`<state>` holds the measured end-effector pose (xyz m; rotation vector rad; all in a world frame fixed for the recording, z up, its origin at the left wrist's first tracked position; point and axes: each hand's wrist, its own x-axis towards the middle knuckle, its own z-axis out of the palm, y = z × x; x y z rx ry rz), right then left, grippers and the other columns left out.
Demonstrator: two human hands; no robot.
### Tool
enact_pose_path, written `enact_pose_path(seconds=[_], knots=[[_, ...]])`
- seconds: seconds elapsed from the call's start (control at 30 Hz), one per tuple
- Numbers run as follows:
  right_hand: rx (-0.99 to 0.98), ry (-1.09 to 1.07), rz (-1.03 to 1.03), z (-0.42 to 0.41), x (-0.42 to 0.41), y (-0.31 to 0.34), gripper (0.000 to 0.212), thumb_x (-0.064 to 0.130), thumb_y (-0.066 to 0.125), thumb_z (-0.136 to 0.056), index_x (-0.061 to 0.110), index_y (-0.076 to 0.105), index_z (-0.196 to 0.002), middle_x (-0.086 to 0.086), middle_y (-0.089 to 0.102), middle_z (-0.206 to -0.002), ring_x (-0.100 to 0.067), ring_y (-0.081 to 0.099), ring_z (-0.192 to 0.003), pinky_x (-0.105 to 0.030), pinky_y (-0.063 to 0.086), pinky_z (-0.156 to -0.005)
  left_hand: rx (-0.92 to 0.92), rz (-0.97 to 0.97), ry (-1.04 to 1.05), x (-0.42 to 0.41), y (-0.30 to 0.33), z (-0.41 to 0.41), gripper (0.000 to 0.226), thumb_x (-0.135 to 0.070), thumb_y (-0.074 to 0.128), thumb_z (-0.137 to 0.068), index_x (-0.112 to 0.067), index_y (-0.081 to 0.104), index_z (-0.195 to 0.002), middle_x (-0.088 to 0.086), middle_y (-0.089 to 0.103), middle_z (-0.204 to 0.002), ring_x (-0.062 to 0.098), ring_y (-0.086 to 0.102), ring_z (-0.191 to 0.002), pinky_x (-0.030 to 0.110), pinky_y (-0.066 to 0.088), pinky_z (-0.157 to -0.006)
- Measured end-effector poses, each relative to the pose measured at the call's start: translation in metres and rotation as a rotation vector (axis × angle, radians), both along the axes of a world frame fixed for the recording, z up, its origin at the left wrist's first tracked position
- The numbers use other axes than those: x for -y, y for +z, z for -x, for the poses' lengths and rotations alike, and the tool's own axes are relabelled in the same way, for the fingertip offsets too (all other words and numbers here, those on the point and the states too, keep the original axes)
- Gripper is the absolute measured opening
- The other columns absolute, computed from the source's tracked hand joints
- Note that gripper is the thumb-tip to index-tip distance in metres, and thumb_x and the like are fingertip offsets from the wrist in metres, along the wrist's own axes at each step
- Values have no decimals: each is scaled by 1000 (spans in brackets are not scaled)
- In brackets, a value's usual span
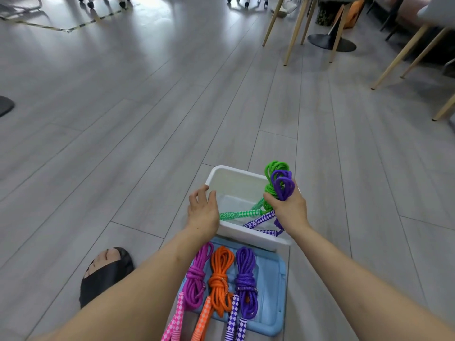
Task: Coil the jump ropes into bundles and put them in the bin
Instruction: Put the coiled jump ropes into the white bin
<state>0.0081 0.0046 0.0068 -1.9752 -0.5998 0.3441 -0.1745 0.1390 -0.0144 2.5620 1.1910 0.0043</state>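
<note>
I see the right grip [288,209] clenched around two coiled bundles, the green jump rope [273,178] and a purple jump rope [283,184], their loops rising above its fingers and their patterned handles hanging below it into the white bin [236,179]. The left grip [203,210] is released, fingers resting on the bin's near-left rim. Below both grips, nearer me, a magenta bundle [195,279], an orange bundle [220,276] and a second purple bundle [246,279] lie side by side on a blue lid [273,291] on the floor [123,107].
</note>
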Motion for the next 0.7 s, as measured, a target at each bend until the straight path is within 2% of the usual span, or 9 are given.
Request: enact_pose_path(seconds=[0.1,0.17,0.33,0.4,0.5,0.6,0.7], knots=[[94,53,27,-1,-5,5,42,21,80,-81,29,59,-116,-2,67,-98,-23,63,-87,-32,50,-75,7,6,1,-1,1,0,80,-12,68,-90,-14,19,-154,11,5,-161,34,10,-143,43,30,-118],[150,65,61,-3,-6,6,40,22,77,-81,29,57,-115,-2,67,-92,-26,63,-83,-34,50,-72,7,4,2,-1,1,0,79,-13,66,-91,-15,19,-154,11,5,-161,34,10,-143,43,31,-117],[331,88,152,-5,-5,1,36,28,76,-79,29,55,-108,0,64,-78,-28,60,-72,-46,55,-68,2,-3,3,0,0,1,82,-13,69,-89,-16,19,-154,11,5,-161,34,11,-143,44,32,-117],[251,112,99,-1,-2,5,36,22,78,-80,27,57,-108,1,62,-80,-25,60,-73,-42,55,-66,6,6,3,0,1,0,79,-13,68,-90,-15,20,-153,11,5,-161,34,11,-143,44,31,-116],[46,85,5,8,0,4,39,19,82,-79,27,61,-110,7,64,-90,-15,63,-81,-30,54,-72,1,7,-3,0,2,0,79,-12,67,-90,-15,20,-153,12,4,-160,35,10,-142,43,31,-116],[-189,-89,-112,11,-10,-5,44,21,87,-76,23,63,-113,-1,71,-98,-22,70,-91,-38,60,-82,-6,-6,-1,1,1,0,84,-13,72,-87,-15,19,-153,12,4,-160,35,10,-143,44,30,-117],[-385,-221,-241,5,-23,-11,44,17,88,-77,14,65,-114,-6,73,-99,-24,72,-92,-43,61,-88,-11,-11,-2,1,0,-1,83,-11,69,-88,-14,19,-154,13,4,-161,36,10,-143,44,30,-116]])
